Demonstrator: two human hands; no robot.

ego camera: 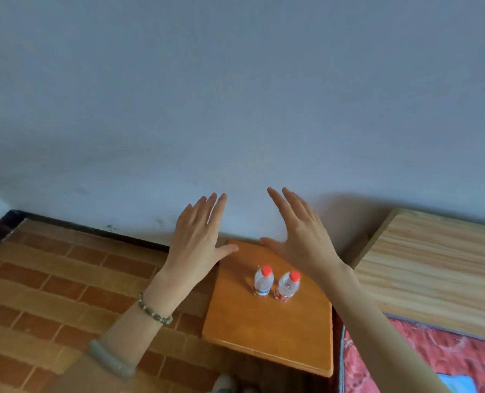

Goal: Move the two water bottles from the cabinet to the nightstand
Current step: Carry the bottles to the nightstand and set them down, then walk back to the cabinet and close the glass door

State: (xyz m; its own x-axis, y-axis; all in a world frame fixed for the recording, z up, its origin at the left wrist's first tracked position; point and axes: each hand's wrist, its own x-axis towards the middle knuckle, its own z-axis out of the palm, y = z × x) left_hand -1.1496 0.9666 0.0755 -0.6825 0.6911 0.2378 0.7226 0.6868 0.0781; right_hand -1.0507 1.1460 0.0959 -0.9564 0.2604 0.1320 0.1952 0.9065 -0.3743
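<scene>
Two small clear water bottles with red caps stand upright side by side on the orange wooden nightstand (267, 330). The left bottle (263, 280) has a blue band at its base; the right bottle (287, 286) has a red label. My left hand (198, 236) is raised above the nightstand's left rear corner, fingers spread, holding nothing. My right hand (301, 236) is raised above the right rear part, also flat and empty. Both hands are well apart from the bottles. The cabinet is out of view.
A pale wall (235, 109) rises just behind the nightstand. A light wooden headboard (434, 268) and a red patterned bedspread (406, 361) lie to the right. Brick-pattern floor (51, 293) spreads to the left.
</scene>
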